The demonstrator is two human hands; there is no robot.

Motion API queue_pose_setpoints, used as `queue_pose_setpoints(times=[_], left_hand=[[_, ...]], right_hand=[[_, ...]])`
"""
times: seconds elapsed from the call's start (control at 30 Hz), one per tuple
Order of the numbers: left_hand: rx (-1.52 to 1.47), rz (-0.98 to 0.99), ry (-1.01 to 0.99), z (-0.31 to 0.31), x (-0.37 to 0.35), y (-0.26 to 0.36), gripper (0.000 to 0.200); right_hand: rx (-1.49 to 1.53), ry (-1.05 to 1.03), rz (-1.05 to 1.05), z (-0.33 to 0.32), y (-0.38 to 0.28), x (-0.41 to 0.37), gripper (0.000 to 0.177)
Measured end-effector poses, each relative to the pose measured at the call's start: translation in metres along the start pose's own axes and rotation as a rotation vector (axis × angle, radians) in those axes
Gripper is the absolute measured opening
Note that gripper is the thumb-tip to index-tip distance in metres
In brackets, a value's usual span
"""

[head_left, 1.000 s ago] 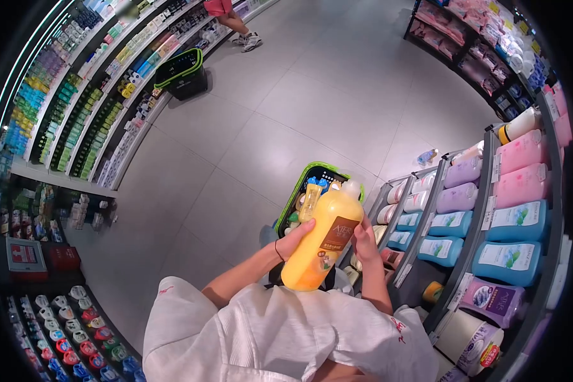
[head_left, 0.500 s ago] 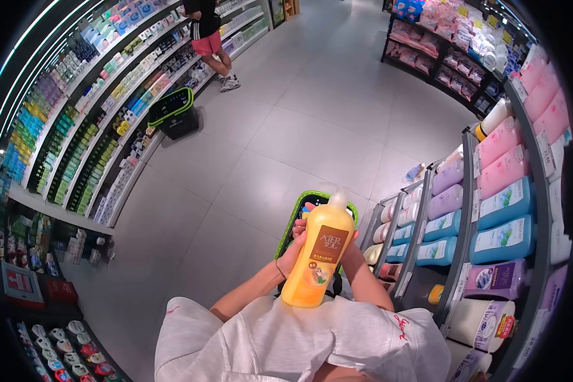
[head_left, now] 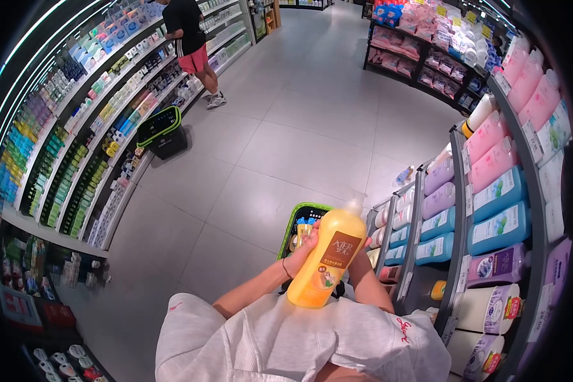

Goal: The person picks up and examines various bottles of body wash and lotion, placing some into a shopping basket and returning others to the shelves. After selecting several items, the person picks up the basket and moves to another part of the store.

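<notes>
A large yellow pump bottle point(head_left: 326, 264) with a brown label and a clear cap leans to the right in front of my chest. My left hand point(head_left: 304, 249) is closed around its left side, fingers partly behind it. On the other side, my right hand point(head_left: 361, 256) holds the bottle too, mostly hidden behind it. Beyond the bottle is a black shopping basket with a green rim point(head_left: 291, 224), partly covered by my hands and the bottle. Small yellow bottles with blue caps point(head_left: 304, 227) lie inside that basket.
Shelves on my right hold pink bottles point(head_left: 490, 148), teal bottles point(head_left: 500, 224) and white tubs point(head_left: 487, 310). A second black basket point(head_left: 165, 139) stands on the floor by the left shelves, near a person in pink shorts point(head_left: 193, 62). Pink packages point(head_left: 395, 41) fill a far rack.
The bottle has shifted slightly right and leans more, baring the blue-capped bottles in the basket. The camera view has tilted up and turned a little, showing more of the person at the left shelves.
</notes>
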State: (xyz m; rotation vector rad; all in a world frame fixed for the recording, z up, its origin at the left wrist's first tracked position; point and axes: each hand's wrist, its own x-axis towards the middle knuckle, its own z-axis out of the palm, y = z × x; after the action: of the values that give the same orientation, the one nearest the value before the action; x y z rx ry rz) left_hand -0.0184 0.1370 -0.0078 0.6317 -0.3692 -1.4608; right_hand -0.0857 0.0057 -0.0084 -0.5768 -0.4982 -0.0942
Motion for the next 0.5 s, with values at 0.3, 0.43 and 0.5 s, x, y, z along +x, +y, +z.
queue_pose_setpoints(times=[0.3, 0.43, 0.5], left_hand=[[-0.02, -0.105, -0.1, -0.001, 0.002, 0.004, 0.064], [-0.149, -0.2, -0.199, -0.004, 0.003, 0.003, 0.063], [-0.161, -0.213, -0.211, -0.005, 0.004, 0.001, 0.064]], right_hand=[[-0.091, 0.119, 0.002, 0.018, -0.011, 0.002, 0.119], [-0.128, 0.062, 0.033, 0.012, -0.012, -0.001, 0.12], [-0.135, 0.09, 0.05, 0.013, -0.013, -0.003, 0.12]])
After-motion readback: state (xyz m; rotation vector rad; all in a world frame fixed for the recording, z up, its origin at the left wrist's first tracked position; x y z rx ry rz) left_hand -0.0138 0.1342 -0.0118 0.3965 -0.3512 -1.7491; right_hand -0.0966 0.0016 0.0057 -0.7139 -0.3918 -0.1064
